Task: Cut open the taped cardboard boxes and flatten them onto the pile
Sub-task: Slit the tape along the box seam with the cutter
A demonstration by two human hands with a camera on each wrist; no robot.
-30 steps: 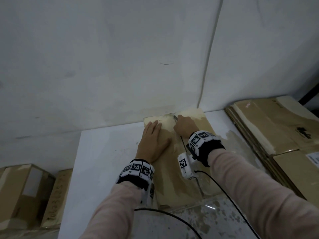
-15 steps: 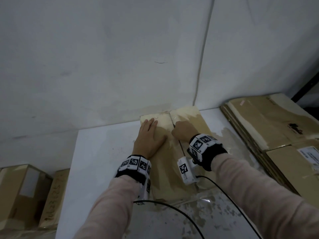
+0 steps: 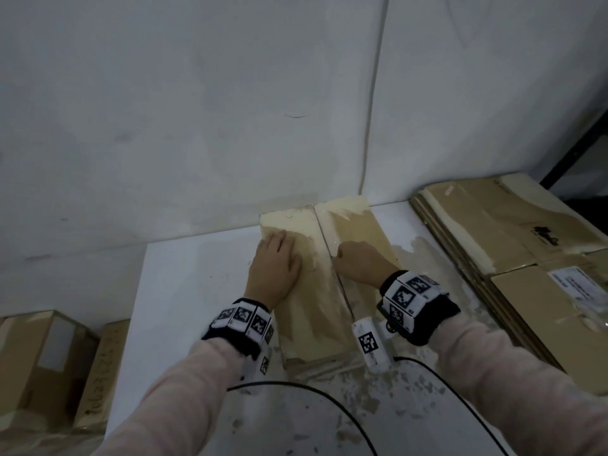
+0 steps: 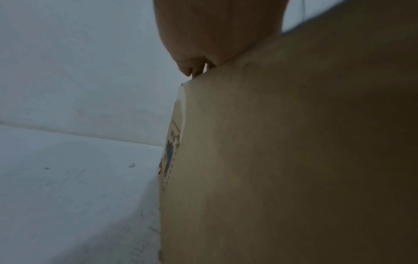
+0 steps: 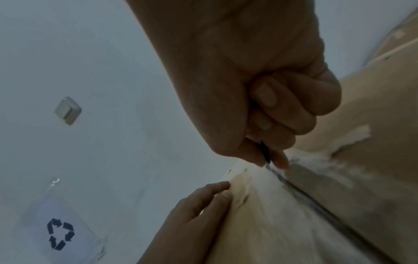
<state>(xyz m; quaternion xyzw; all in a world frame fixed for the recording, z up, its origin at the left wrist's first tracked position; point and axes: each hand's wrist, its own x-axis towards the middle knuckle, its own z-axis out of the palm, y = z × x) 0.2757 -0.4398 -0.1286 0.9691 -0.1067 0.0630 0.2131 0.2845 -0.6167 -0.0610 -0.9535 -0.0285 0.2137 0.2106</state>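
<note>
1. I saw the cardboard box [image 3: 316, 291] lying on the white table [image 3: 184, 291], its far end against the white wall [image 3: 197, 110], and both of my hands were on its top face.
2. My left hand [image 3: 274, 269] lay flat on the left flap with the fingers straight and close together, pressing down near the box's left edge; from the right wrist view those fingers [image 5: 203, 196] reached close to the far left corner of the flap.
3. My right hand [image 3: 357, 263] was curled into a fist around a thin dark blade [image 5: 265, 157], gripping it tight; only a short stretch of the tool showed below the fingers.
4. The blade tip sat in the middle seam [image 3: 332, 274] between the two flaps, and the fist rested on the right flap just beside that seam.
5. The seam ran between my two hands, which were near each other but not touching.
6. The left wrist view showed little beyond the brown side of the box [image 4: 294, 160] and the heel of my left hand [image 4: 214, 35] on its upper edge.
7. To my right, a pile of flattened cardboard [image 3: 510, 245] lay on the table, well apart from the box.
8. To my left, below the table edge, more closed boxes [image 3: 42, 357] stood.
9. The wall carried a light switch [image 5: 68, 110] and a sheet with a recycling symbol [image 5: 59, 234].
</note>
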